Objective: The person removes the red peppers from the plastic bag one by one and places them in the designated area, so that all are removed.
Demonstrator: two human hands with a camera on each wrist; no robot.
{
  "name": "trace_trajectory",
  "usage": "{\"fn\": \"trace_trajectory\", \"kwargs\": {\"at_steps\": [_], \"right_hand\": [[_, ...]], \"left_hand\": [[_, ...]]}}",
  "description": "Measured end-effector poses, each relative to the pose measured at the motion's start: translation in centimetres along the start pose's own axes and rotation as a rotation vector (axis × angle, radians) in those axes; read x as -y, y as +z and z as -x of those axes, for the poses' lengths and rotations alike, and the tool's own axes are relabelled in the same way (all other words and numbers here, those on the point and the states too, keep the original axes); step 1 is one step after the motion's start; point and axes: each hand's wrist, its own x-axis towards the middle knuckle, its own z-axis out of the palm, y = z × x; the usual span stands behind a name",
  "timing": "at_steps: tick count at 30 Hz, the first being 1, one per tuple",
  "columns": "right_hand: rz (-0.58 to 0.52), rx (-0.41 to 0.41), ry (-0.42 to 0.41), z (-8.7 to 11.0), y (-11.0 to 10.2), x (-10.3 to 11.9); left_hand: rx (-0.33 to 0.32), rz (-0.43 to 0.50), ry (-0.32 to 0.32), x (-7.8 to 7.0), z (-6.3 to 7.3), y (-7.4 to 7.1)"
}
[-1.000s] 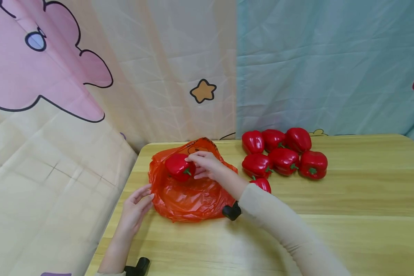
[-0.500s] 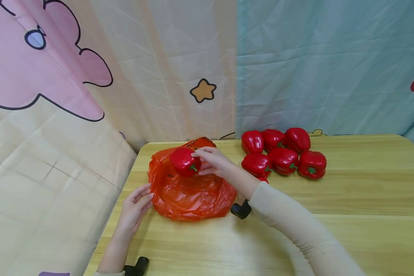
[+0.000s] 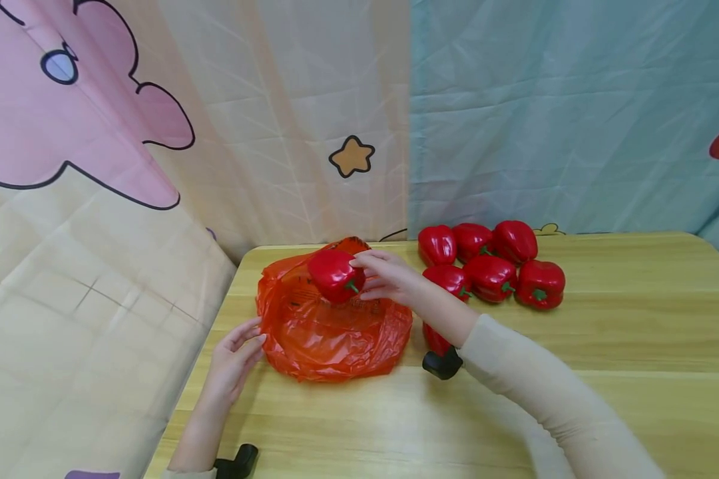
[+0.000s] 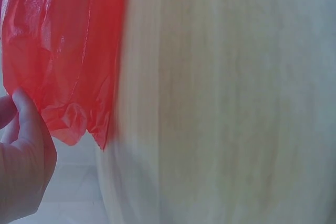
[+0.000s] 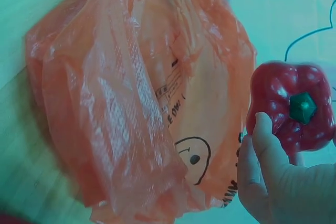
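Observation:
My right hand (image 3: 389,276) grips a red bell pepper (image 3: 333,274) with a green stem, above the back part of an orange-red plastic bag (image 3: 335,352). In the right wrist view this bell pepper (image 5: 294,85) sits between thumb and fingers, stem towards the camera, beside the bag (image 5: 115,108). The bag lies with its mouth spread, and dark print shows on its inside. At its left edge, my left hand (image 3: 230,362) pinches the rim. The left wrist view shows the left hand's fingers (image 4: 31,119) at the bag film (image 4: 63,51).
Several more red bell peppers (image 3: 491,278) stand grouped at the back of the wooden table (image 3: 635,319), right of the bag. Another bell pepper (image 3: 434,339) is partly hidden by the right forearm. A printed curtain (image 3: 515,120) hangs behind the table.
My right hand has carried the bell pepper to the right and away from me, seemingly higher over the bag. The left hand has stayed at the bag's edge.

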Motion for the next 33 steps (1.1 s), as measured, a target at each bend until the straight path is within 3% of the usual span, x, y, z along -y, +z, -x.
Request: {"fn": "trace_trajectory", "kwargs": {"at_steps": [18,33], "right_hand": [[-0.080,0.004,-0.035,2.6,-3.7,0.5],[-0.135,-0.018,-0.049,4.2,-7.7,0.3]], "left_hand": [[0.005,-0.013,0.021,0.1,-0.1,-0.2],[-0.002,-0.021,0.003,0.1,-0.1,-0.1]]}}
